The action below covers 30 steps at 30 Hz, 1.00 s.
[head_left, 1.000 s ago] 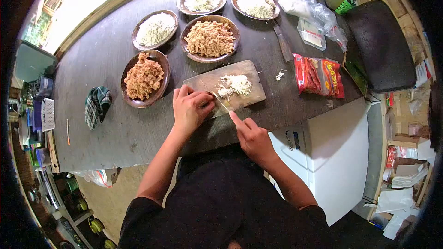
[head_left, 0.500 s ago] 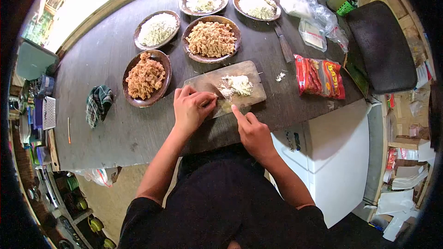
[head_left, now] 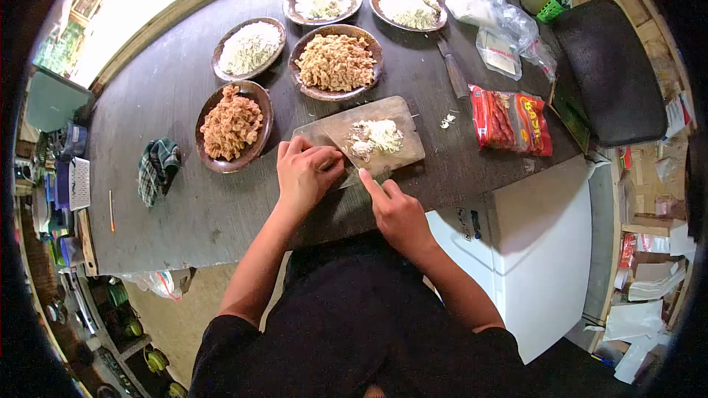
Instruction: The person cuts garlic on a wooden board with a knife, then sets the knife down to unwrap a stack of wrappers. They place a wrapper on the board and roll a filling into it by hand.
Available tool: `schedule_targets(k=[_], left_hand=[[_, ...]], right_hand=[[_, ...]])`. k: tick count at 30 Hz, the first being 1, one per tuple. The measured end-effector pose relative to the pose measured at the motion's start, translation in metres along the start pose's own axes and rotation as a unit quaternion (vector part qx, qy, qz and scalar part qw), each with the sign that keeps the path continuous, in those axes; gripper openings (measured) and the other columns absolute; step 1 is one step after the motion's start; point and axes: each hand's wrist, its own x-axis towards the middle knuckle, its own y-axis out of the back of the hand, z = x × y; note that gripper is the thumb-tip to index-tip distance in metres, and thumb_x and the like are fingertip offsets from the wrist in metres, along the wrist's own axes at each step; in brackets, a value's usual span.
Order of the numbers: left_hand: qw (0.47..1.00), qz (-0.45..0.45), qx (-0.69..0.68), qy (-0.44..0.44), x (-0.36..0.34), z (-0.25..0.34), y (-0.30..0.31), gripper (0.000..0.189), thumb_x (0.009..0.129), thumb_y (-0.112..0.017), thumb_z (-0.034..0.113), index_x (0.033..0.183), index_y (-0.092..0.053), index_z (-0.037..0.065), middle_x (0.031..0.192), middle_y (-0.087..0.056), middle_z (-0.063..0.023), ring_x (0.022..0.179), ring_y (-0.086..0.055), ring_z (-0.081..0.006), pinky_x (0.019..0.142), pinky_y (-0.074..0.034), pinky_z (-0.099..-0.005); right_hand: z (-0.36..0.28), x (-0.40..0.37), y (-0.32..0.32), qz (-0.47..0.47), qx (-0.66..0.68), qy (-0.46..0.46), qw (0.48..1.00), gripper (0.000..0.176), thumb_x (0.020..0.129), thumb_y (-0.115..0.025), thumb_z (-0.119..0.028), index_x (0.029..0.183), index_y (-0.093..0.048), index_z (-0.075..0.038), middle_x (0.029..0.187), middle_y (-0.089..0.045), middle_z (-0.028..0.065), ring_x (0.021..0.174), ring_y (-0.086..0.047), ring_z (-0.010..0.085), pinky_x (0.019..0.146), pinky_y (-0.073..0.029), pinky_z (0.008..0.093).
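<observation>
A wooden cutting board [head_left: 402,114] lies at the near side of the dark table. My right hand [head_left: 400,214] is wrapped round the handle of a knife [head_left: 345,149], index finger stretched along it, with the blade reaching over the board. Curled fingers of my left hand [head_left: 306,173] press down at the board's left part, close beside the blade; what they pinch is hidden. Shredded pale white pieces [head_left: 380,136] are heaped on the board, just right of the blade.
Beyond the board stand a plate of brown fried pieces [head_left: 335,63], a second such plate [head_left: 232,125], and plates of white shreds [head_left: 252,48]. Another knife [head_left: 453,74], a red packet [head_left: 509,121] and plastic bags [head_left: 498,18] lie right; a checked cloth [head_left: 158,169] lies left.
My right hand and the knife have shifted slightly left, toward my left hand. The blade now lies between my left fingers and the shreds. My left hand has hardly moved.
</observation>
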Motion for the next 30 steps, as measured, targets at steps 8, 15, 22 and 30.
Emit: schedule_targets(k=[8,15,22,30], left_hand=[[1.0,0.007,-0.003,-0.011,0.002,0.003,0.004,0.013,0.072,-0.086,0.024,0.083,-0.08,0.021,0.092,-0.079,0.0091,0.084,-0.057,-0.0171,0.082,-0.04,-0.033],[1.0,-0.012,0.009,-0.004,0.001,0.001,0.004,0.014,0.073,-0.085,0.028,0.082,-0.079,0.02,0.087,-0.077,0.0082,0.084,-0.057,-0.0167,0.083,-0.041,-0.0337],[1.0,0.01,-0.002,0.0,0.001,0.001,0.002,0.012,0.072,-0.084,0.024,0.081,-0.079,0.02,0.083,-0.076,0.006,0.081,-0.058,-0.0172,0.08,-0.042,-0.0336],[1.0,0.02,-0.004,0.002,0.002,0.002,0.002,0.01,0.073,-0.084,0.024,0.082,-0.08,0.021,0.08,-0.076,0.0054,0.079,-0.058,-0.0164,0.079,-0.041,-0.0331]], right_hand=[[0.004,-0.001,0.003,0.019,-0.008,-0.006,1.0,0.066,0.092,-0.059,-0.005,0.156,-0.045,-0.014,0.091,-0.055,0.0145,0.069,-0.068,0.0362,0.063,-0.058,0.0459],[-0.001,-0.012,0.009,0.019,0.048,-0.008,0.999,0.054,0.098,-0.059,-0.007,0.151,-0.052,-0.013,0.086,-0.054,0.0134,0.069,-0.064,0.0351,0.062,-0.054,0.046],[0.0,-0.003,0.0,0.009,0.0,0.01,1.0,0.071,0.09,-0.062,-0.005,0.157,-0.043,-0.014,0.092,-0.055,0.0146,0.069,-0.068,0.0356,0.063,-0.059,0.0442],[0.004,0.001,-0.002,0.018,-0.023,0.013,0.999,0.068,0.089,-0.061,-0.004,0.155,-0.046,-0.013,0.092,-0.056,0.0152,0.07,-0.068,0.0358,0.064,-0.059,0.0442]])
